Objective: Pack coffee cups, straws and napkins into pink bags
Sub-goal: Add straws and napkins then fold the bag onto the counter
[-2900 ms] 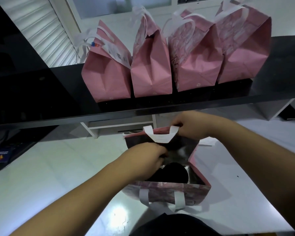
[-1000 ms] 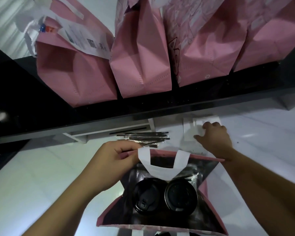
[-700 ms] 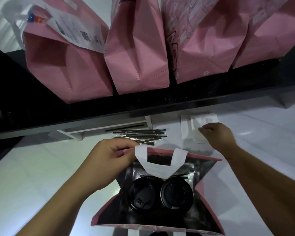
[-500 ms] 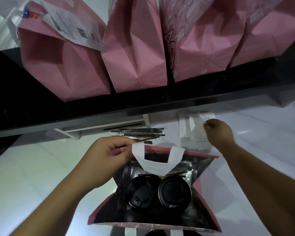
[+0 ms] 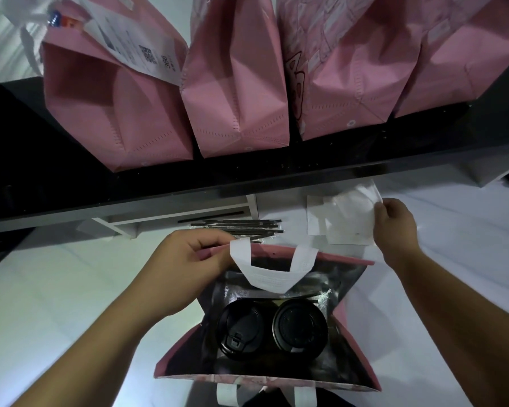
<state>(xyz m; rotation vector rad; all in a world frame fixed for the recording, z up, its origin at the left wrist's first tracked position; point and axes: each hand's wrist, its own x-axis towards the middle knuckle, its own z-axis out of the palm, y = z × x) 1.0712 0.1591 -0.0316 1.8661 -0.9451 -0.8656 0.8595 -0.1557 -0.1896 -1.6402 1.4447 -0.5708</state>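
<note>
An open pink bag point(image 5: 354, 345) with a silver lining and white handles stands on the white counter in front of me. Two coffee cups with black lids point(image 5: 272, 329) sit side by side inside it. My left hand point(image 5: 188, 268) grips the bag's far rim at the left, next to the white handle. My right hand point(image 5: 394, 227) pinches a white napkin point(image 5: 350, 215) by its right edge and lifts it off the small napkin pile behind the bag. A bundle of wrapped dark straws point(image 5: 241, 227) lies on the counter just behind the bag.
Several closed pink bags point(image 5: 235, 92) stand in a row on a black shelf point(image 5: 276, 171) above the counter; the left one carries a printed receipt point(image 5: 135, 45). A low white rack point(image 5: 171, 215) sits under the shelf. The white counter point(image 5: 41, 289) spreads left and right.
My right hand reached to the napkin pile, took hold of a napkin and has raised its edge. My left hand keeps its hold on the bag's rim. The view tilted down slightly.
</note>
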